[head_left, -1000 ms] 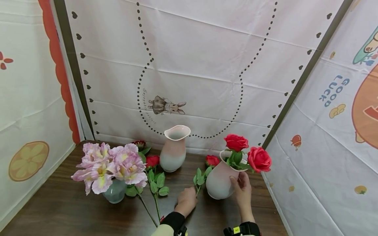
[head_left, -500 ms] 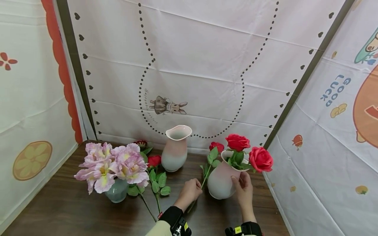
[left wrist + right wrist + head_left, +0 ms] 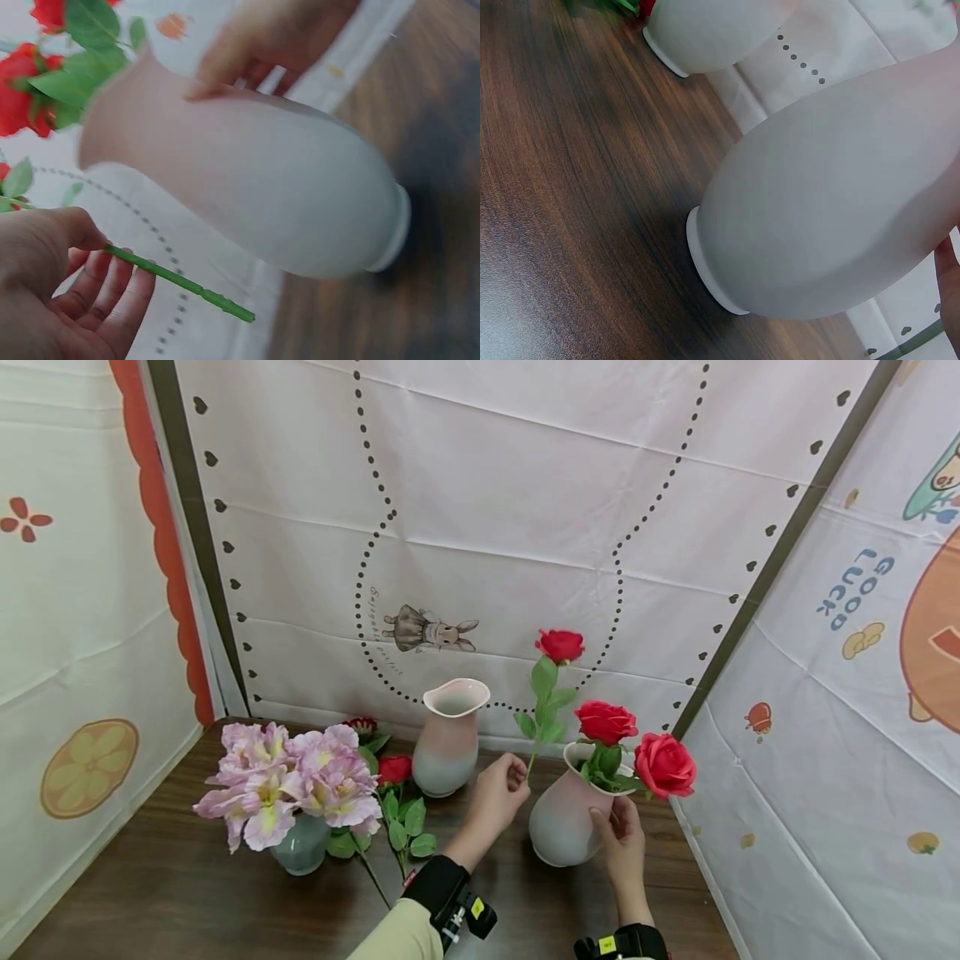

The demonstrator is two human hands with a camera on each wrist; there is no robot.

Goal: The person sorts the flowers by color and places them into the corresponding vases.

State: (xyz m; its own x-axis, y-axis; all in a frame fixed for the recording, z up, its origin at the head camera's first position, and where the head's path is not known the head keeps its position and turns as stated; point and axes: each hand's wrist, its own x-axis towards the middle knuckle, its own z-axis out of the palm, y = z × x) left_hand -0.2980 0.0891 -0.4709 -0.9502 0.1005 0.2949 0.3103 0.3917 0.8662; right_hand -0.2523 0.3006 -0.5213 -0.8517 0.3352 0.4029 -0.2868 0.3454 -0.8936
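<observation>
My left hand pinches the green stem of an artificial red rose, bloom up, beside the right-hand vase. In the left wrist view the bare lower stem sticks out past my fingers, apart from the vase. The pink-to-grey vase stands on the table with two red roses in its mouth. My right hand holds this vase at its right side, below the rim. In the right wrist view the vase's body fills much of the picture, and little of the hand shows.
A second pink-and-grey vase stands behind, near the back cloth. At left is a small grey-green vase with pink-purple flowers. More red roses lie beside it on the dark wooden table. Printed cloth walls enclose the table.
The left hand has lifted the rose from the table, raising it upright to the vase's left. The right hand stays on the vase, which has not moved.
</observation>
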